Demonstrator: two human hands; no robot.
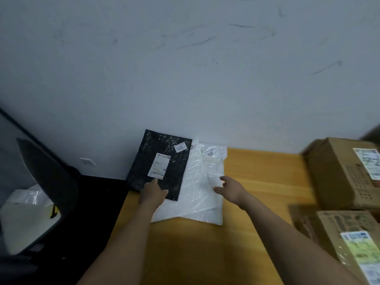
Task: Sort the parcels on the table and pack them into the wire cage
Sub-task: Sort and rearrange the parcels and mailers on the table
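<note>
Black plastic mailer (pixel 141 167) sits under straight fingers of the left hand (pixel 153 194); right hand (pixel 229 189) hovers spread-fingered over white plastic mailers (pixel 195 186). Likely sorting; next, grasp one.

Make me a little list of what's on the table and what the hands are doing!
table: wooden
black parcel: far left corner, overlapping the white parcels
cardboard boxes: right side
left hand: open, fingers on the black parcel
right hand: open, spread over the white parcels
wire cage: not in view
</note>
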